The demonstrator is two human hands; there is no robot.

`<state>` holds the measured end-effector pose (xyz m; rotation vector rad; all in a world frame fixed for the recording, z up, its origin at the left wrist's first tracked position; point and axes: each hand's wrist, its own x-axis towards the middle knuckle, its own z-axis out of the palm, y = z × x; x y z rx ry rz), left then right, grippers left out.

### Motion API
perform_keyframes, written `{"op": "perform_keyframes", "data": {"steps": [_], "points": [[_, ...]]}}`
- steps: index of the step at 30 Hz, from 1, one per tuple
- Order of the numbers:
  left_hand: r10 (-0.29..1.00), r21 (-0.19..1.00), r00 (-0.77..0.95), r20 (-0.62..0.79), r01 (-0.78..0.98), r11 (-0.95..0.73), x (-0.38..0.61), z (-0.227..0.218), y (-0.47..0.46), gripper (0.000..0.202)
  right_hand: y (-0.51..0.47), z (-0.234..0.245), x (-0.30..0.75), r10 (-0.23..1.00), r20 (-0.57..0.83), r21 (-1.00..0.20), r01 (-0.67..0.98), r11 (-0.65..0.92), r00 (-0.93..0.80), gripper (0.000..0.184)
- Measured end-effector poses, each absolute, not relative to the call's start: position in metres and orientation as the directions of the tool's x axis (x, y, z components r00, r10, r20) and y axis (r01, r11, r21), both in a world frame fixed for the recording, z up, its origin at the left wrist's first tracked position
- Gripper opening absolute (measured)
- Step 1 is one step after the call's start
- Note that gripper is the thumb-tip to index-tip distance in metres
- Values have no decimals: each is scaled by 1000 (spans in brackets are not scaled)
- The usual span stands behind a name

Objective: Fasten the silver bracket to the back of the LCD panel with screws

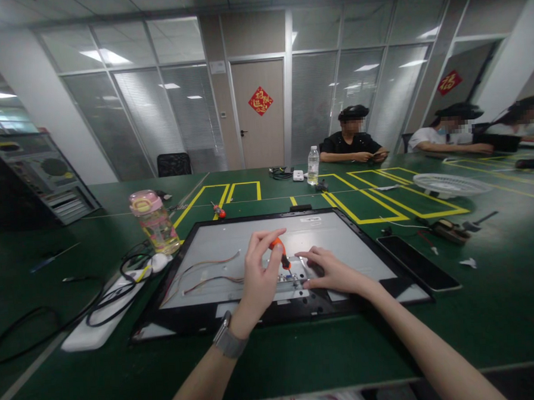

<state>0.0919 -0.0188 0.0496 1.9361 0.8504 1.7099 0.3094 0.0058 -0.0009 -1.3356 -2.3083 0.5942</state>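
Observation:
A flat monitor panel [340,232] in a black frame lies face down on the green table [500,307] in front of me. My left hand [260,278] is closed round a small orange-handled screwdriver [280,251], whose tip points down at a small circuit board [289,279] near the panel's front edge. My right hand [331,271] rests on the panel just right of the board, fingers stretched out and pressing down. Thin coloured wires [203,272] run left from the board across the panel's grey back.
A pink-lidded drink bottle [154,221] stands left of the panel, beside black cables and a white strip [98,319]. A dark phone [416,264] lies to the right. A computer case [37,176] stands far left. A water bottle [313,165], a white fan grille [447,184] and three seated people are beyond.

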Motion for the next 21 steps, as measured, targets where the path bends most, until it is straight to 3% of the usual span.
{"op": "perform_keyframes", "data": {"steps": [5, 17, 21], "points": [[666, 650, 16, 745, 205, -732, 91, 49, -19, 17, 6, -1, 310, 879, 134, -544, 707, 451, -458, 67], [684, 666, 60, 727, 186, -723, 92, 53, -21, 28, 5, 2, 309, 888, 112, -548, 718, 430, -447, 67], [661, 641, 38, 750, 207, -739, 94, 50, -23, 18, 5, 0, 309, 882, 123, -546, 711, 443, -454, 67]]}}
